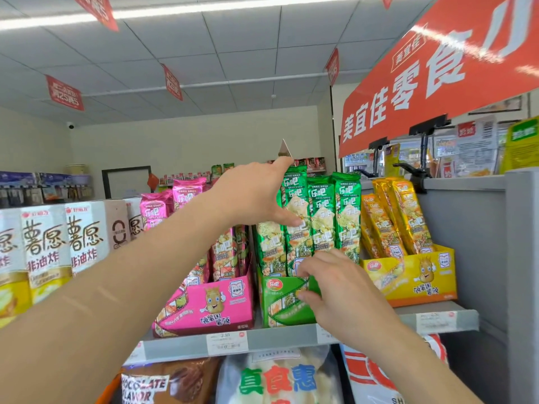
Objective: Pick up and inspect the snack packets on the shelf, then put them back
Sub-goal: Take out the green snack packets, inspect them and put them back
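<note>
Grey metal shelf (280, 341) edge runs under both hands; a grey upright panel (472, 243) walls off the space past the right hand (335, 290). Glossy card cartons hold upright foil packets: pink carton (210, 304) under the left forearm, yellow carton (414, 281) beyond the right hand. Left hand (256, 193) grips the top of a green packet (294, 196) standing in the green carton (280, 310); right hand pinches that carton's front wall.
</note>
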Demonstrator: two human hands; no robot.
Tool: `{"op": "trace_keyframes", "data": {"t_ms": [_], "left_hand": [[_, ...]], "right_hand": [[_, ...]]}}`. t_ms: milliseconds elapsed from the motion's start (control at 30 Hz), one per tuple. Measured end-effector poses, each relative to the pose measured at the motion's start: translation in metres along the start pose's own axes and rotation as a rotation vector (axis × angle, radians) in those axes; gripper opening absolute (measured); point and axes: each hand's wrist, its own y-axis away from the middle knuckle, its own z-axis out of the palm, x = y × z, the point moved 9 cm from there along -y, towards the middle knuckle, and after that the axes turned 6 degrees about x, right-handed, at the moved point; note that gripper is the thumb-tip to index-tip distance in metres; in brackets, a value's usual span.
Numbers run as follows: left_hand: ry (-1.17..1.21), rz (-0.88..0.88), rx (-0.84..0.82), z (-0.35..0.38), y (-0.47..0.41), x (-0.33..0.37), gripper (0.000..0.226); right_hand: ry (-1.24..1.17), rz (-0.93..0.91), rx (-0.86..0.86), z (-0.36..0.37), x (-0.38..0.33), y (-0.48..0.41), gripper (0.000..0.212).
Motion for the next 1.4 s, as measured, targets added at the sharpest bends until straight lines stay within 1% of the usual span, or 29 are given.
{"op": "trace_keyframes", "data": {"t_ms": [67, 133, 167, 233, 267, 300, 333, 367, 400, 433, 467, 533, 633, 733, 833, 867, 900, 933, 967, 1000, 1033, 1100, 1133, 1233, 1300, 1400], "left_hand": [[0.023, 0.007, 0.003, -0.006, 0.003, -0.001, 0.112], [-0.031, 0.009, 0.044, -0.019, 0.005, -0.007, 0.099], [-0.064, 0.016, 0.07, -0.026, 0.006, -0.01, 0.087], [-0.06, 0.026, 0.07, -0.03, 0.011, -0.011, 0.066], [-0.039, 0.029, 0.051, -0.028, 0.013, -0.009, 0.061], [-0.019, 0.03, 0.03, -0.024, 0.016, -0.008, 0.061], [-0.003, 0.025, 0.01, -0.02, 0.019, -0.007, 0.066], [0.016, 0.018, -0.006, -0.017, 0.02, -0.006, 0.073], [0.035, 0.011, -0.017, -0.014, 0.022, -0.006, 0.078], [0.05, 0.008, -0.021, -0.012, 0.023, -0.007, 0.08], [0.061, 0.008, -0.022, -0.011, 0.024, -0.007, 0.08], [0.087, -0.001, -0.022, -0.01, 0.025, -0.008, 0.08], [0.153, -0.033, 0.013, -0.011, 0.027, -0.011, 0.081], [0.166, -0.037, 0.079, -0.015, 0.032, -0.012, 0.08], [0.205, -0.032, 0.158, -0.014, 0.043, -0.01, 0.085], [0.247, -0.047, 0.175, -0.013, 0.047, -0.009, 0.089], [0.296, -0.071, 0.192, -0.011, 0.051, -0.01, 0.093], [0.339, -0.096, 0.21, -0.01, 0.055, -0.01, 0.097], [0.367, -0.118, 0.231, -0.009, 0.057, -0.011, 0.1], [0.382, -0.136, 0.251, -0.009, 0.06, -0.011, 0.101], [0.394, -0.15, 0.265, -0.008, 0.061, -0.012, 0.102], [0.42, -0.184, 0.274, -0.006, 0.064, -0.015, 0.103], [0.431, -0.205, 0.279, -0.005, 0.065, -0.016, 0.103], [0.514, -0.275, 0.316, 0.0, 0.074, -0.018, 0.101], [0.578, -0.302, 0.335, 0.006, 0.085, -0.017, 0.1], [0.644, -0.32, 0.323, 0.02, 0.103, -0.013, 0.097]], "right_hand": [[0.015, 0.011, -0.019, -0.002, -0.001, 0.001, 0.026], [0.035, 0.002, 0.017, -0.014, -0.004, -0.001, 0.027], [0.038, -0.006, 0.084, -0.027, -0.006, -0.006, 0.029], [0.021, -0.031, 0.289, -0.063, -0.009, -0.023, 0.037], [0.024, -0.059, 0.365, -0.079, -0.012, -0.035, 0.045], [0.045, -0.083, 0.381, -0.09, -0.015, -0.05, 0.055], [0.071, -0.091, 0.326, -0.094, -0.016, -0.067, 0.066], [0.109, -0.078, 0.229, -0.091, -0.015, -0.083, 0.075], [0.159, -0.063, 0.128, -0.086, -0.013, -0.096, 0.08], [0.209, -0.049, 0.036, -0.078, -0.011, -0.104, 0.081], [0.245, -0.038, -0.033, -0.07, -0.009, -0.108, 0.078], [0.263, -0.032, -0.079, -0.061, -0.007, -0.105, 0.069], [0.243, -0.035, -0.031, -0.059, -0.005, -0.094, 0.07], [0.236, -0.073, 0.01, -0.063, -0.012, -0.088, 0.067], [0.208, -0.095, 0.013, -0.064, -0.017, -0.075, 0.073], [0.171, -0.1, 0.071, -0.068, -0.019, -0.066, 0.072], [0.117, -0.093, 0.17, -0.075, -0.019, -0.054, 0.066], [0.062, -0.077, 0.273, -0.08, -0.019, -0.038, 0.054], [0.042, -0.063, 0.341, -0.079, -0.018, -0.022, 0.04], [0.066, -0.044, 0.339, -0.071, -0.018, -0.007, 0.029], [0.111, -0.016, 0.27, -0.056, -0.016, 0.004, 0.024], [0.165, 0.064, 0.085, -0.021, -0.009, 0.019, 0.027], [0.172, 0.084, 0.052, -0.01, -0.006, 0.023, 0.03], [0.183, 0.119, 0.067, -0.004, -0.004, 0.02, 0.03], [0.171, 0.141, 0.038, 0.002, -0.001, 0.016, 0.03], [0.07, 0.179, 0.013, 0.006, 0.002, 0.007, 0.031]]}}
